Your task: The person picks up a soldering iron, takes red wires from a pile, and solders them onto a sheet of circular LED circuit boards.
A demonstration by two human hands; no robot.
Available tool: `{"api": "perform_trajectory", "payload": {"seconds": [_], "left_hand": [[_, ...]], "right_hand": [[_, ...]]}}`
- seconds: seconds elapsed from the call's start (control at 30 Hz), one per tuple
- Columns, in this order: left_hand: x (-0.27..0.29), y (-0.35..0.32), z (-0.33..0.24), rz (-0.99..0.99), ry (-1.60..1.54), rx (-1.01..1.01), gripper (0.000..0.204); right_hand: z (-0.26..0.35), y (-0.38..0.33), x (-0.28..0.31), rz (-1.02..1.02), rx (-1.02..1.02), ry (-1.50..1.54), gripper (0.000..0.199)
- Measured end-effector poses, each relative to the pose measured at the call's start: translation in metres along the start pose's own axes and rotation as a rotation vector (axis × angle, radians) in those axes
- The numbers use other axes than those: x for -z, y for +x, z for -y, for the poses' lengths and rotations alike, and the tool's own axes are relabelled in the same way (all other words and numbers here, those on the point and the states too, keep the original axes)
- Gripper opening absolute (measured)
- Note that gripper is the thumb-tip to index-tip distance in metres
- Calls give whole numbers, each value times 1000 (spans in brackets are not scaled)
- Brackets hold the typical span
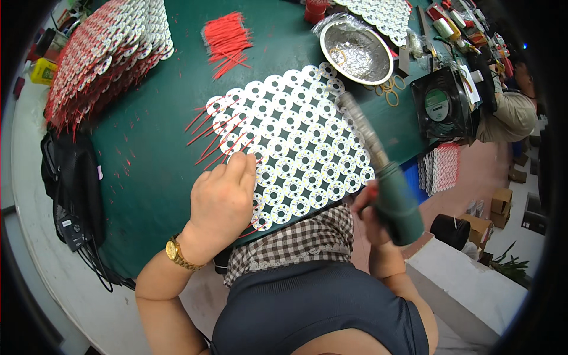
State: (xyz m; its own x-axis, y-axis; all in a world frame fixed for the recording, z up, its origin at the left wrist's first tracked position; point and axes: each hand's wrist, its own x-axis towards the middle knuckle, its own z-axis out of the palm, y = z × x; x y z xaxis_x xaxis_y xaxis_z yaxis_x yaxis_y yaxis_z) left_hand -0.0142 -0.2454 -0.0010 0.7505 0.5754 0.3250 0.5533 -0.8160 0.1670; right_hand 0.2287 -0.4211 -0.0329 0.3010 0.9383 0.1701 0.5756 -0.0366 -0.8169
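Observation:
A panel of round white LED boards (294, 140) lies on the green table in front of me, joined in rows. Short red wires (204, 137) stick out from its upper left edge. My left hand (223, 192) rests at the panel's left edge, thumb and fingers pinched together on what looks like a red wire, mostly hidden by the fingertips. My right hand (373, 222) grips a green hot-air gun (397, 204), blurred by motion. Its long metal barrel slants up and left over the panel's right edge.
A loose bundle of red wires (228, 38) lies beyond the panel. Wired boards are stacked (109, 56) at far left, above a black bag (71, 183). To the right are a metal bowl (357, 52), rubber bands (390, 94), a black fan (441, 105) and another person (512, 118).

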Motion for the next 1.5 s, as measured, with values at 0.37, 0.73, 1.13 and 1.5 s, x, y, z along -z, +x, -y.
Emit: {"api": "perform_trajectory", "payload": {"seconds": [0.37,0.73,1.13,1.5], "left_hand": [[12,12,16,82,-177,141,23],[-26,117,115,24,120,216,18],[-34,107,78,135,275,275,18],[-10,133,73,367,423,109,8]], "right_hand": [[-25,75,10,-470,78,210,26],[11,33,-4,-219,90,378,41],[-11,19,0,-15,243,224,40],[-19,8,-12,11,113,484,41]]}}
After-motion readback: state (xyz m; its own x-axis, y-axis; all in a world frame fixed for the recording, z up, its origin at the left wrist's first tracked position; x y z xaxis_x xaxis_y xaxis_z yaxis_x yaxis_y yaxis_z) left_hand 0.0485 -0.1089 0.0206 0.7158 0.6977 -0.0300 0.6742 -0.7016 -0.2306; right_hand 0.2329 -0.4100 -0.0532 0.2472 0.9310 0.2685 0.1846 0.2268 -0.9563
